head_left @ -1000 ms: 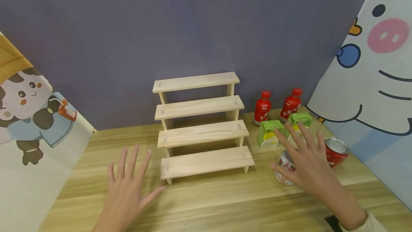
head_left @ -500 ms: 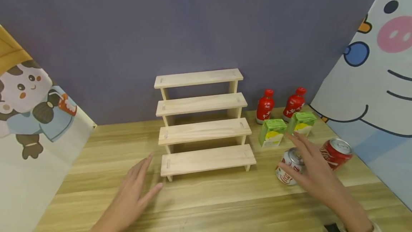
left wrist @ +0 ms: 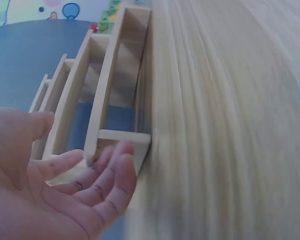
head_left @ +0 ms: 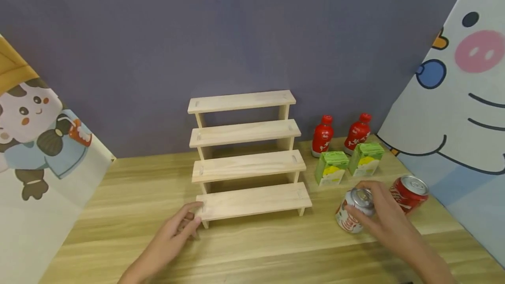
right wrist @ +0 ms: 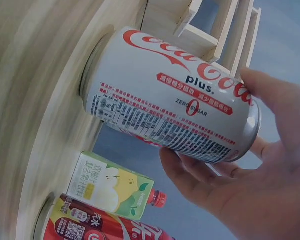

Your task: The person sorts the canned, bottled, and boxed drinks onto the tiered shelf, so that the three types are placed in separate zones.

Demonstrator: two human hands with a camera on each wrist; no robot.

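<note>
A white Coca-Cola can (head_left: 350, 214) stands on the table at the right. My right hand (head_left: 388, 220) holds it near its top, thumb on one side and curved fingers on the other, as the right wrist view of the can (right wrist: 165, 95) shows. My left hand (head_left: 171, 236) is at the left end of the lowest board of the wooden step shelf (head_left: 252, 203). In the left wrist view, the fingers (left wrist: 107, 187) are lightly bent around that board's end, with the thumb apart. Whether they press on the wood, I cannot tell.
A red can (head_left: 409, 194) stands right of my right hand. Behind are two green juice cartons (head_left: 331, 169) and two red bottles (head_left: 322, 137). A dark grey wall (head_left: 236, 34) rises behind the shelf; printed panels (head_left: 434, 122) flank the table (head_left: 138, 187).
My right hand has come down from its spread pose and closed around the white can. My left hand has moved right to the end of the lowest board, its fingers bending.
</note>
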